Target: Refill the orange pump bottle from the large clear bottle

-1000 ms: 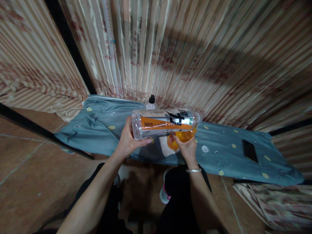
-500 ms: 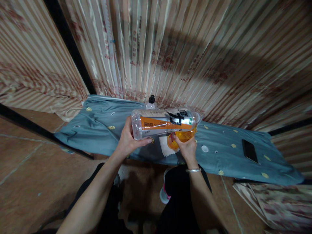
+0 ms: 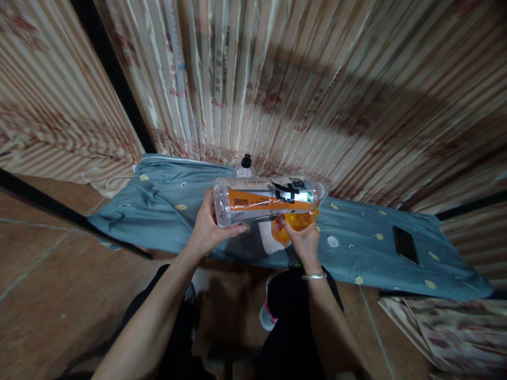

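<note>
My left hand (image 3: pixel 208 228) is closed round the base end of a clear plastic bottle (image 3: pixel 266 199) with an orange, white and black label. I hold it on its side, its mouth pointing right. Below the mouth, my right hand (image 3: pixel 303 238) grips a clear cup of orange liquid (image 3: pixel 293 221). Both hover just above a table under a blue-grey cloth (image 3: pixel 166 206). A white napkin (image 3: pixel 266 236) lies on the cloth under the cup.
A small bottle with a black cap (image 3: pixel 246 165) stands behind the tilted bottle. On the cloth to the right are a dark phone (image 3: pixel 405 245) and a white cap (image 3: pixel 333 241). Striped curtains hang behind the table. My knees and a shoe (image 3: pixel 267 315) are below.
</note>
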Action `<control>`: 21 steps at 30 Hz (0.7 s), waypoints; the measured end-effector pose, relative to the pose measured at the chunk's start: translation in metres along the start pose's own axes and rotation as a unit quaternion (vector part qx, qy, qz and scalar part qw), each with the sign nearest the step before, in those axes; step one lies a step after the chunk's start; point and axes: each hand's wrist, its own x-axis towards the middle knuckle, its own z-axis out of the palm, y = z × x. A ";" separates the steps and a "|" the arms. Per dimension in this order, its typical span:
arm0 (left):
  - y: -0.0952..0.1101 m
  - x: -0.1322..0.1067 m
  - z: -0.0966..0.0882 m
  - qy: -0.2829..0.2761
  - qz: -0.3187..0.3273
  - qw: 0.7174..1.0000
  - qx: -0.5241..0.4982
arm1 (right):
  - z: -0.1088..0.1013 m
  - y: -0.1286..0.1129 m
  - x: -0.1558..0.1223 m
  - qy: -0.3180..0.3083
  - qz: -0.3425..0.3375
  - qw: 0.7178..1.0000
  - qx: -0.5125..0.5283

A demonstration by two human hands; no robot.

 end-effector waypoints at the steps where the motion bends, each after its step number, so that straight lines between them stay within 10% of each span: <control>1: 0.000 0.000 0.000 -0.001 -0.002 1.000 -0.001 | 0.000 0.001 0.000 -0.001 0.000 1.000 0.000; 21: -0.002 0.000 -0.001 -0.006 0.010 1.000 0.004 | -0.002 -0.003 0.001 -0.006 0.005 1.000 0.003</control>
